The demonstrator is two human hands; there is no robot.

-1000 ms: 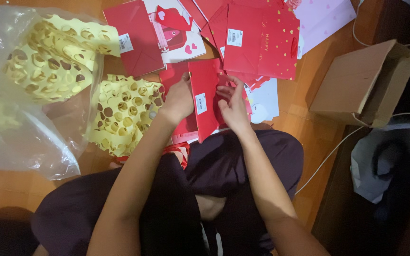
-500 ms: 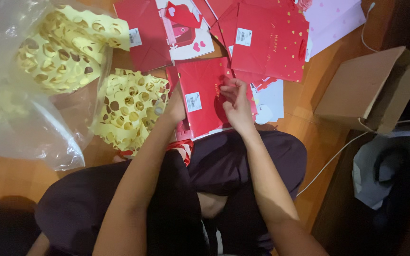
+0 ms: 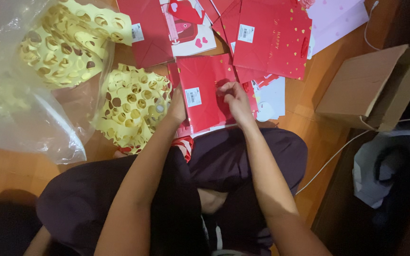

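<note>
while you sit cross-legged on the wooden floor [image 3: 309,118], both of your hands rest on a flat red paper bag [image 3: 205,95] lying just in front of your knees. your left hand [image 3: 177,105] is pressed against the bag's left edge, fingers curled around it so it grips that side. your right hand [image 3: 233,97] lies on the bag's right half with the fingers bent and pinched at the surface; whether they hold anything small you cannot tell. the bag is a plain bright red rectangle, tilted a little, with small gold specks near its top and a white barcode sticker [image 3: 193,97] near its left side. it sits on top of other red and white paper pieces. beyond it lies a larger red bag with gold hearts [image 3: 271,38], and beside that a white card with red hearts [image 3: 191,35]. to your left, a yellow cut-out paper sheet [image 3: 131,109] touches the bag's side, near a clear plastic bag [image 3: 20,109] holding more yellow sheets. an open cardboard box [image 3: 371,87] stands well apart to your right.
</note>
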